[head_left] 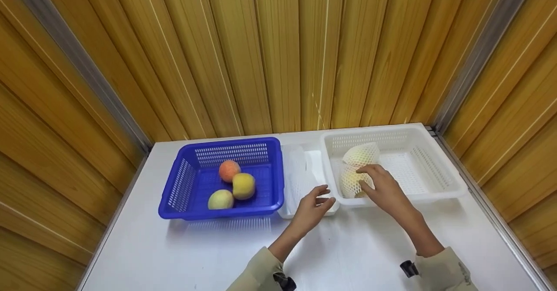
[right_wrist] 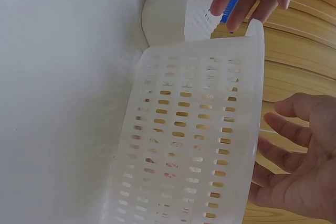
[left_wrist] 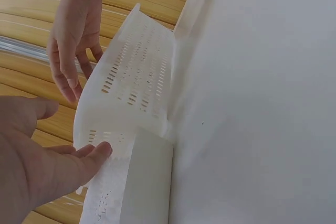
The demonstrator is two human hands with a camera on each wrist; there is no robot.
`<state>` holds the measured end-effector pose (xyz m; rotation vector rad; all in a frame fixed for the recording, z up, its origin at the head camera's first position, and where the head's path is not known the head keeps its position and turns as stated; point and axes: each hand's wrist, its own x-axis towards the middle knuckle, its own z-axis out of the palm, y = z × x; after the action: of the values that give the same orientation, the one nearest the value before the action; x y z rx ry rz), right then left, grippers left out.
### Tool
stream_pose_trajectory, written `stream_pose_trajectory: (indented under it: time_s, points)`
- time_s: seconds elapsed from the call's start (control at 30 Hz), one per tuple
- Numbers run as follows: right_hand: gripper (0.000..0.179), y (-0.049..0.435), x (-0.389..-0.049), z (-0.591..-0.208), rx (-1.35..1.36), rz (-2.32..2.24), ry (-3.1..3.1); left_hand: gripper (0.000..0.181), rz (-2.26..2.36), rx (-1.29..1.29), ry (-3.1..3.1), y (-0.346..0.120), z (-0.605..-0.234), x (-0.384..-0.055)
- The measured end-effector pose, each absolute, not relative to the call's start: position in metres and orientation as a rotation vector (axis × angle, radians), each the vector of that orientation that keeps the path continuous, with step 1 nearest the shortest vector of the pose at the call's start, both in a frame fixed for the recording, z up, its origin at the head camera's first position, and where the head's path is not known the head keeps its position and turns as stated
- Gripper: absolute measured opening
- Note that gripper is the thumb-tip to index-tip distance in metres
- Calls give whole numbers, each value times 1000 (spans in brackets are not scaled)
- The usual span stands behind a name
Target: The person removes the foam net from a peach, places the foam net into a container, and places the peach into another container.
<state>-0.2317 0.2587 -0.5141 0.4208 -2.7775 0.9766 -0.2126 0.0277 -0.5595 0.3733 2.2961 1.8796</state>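
Observation:
My right hand (head_left: 385,191) is over the front left of the white basket (head_left: 435,195), its fingers loosely bent above a yellowish fruit in a white foam net (head_left: 349,182). The right wrist view shows nothing between the fingers of that hand (right_wrist: 302,156). Behind this fruit lies a second netted fruit (head_left: 362,154). My left hand (head_left: 310,208) hovers at the front of a white tray (head_left: 315,162) of flat foam nets (head_left: 298,169), fingers relaxed and holding nothing. Part of the near netted fruit is hidden by my right hand.
At the left stands a blue basket (head_left: 174,208) with three bare, peach-like fruits: a reddish one (head_left: 229,171), a yellow one (head_left: 243,185) and a pale one (head_left: 220,199). The tray sits between both baskets on the white table (head_left: 209,256). Wood-patterned walls (head_left: 274,56) enclose the back and sides.

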Motion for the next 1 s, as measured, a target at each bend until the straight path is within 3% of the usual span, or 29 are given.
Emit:
stream_pose_trajectory:
  time_s: [0.3, 0.7, 1.0]
  points:
    - [28, 260, -234, -515, 412, 983, -2787, 50, 2016, 191, 2191, 52, -565, -222]
    - [27, 255, -241, -517, 427, 964, -2830, 43, 2137, 145, 2071, 59, -578, -225]
    - [27, 265, -253, -504, 515, 800, -2839, 48, 2166, 108, 1940, 60, -574, -225]
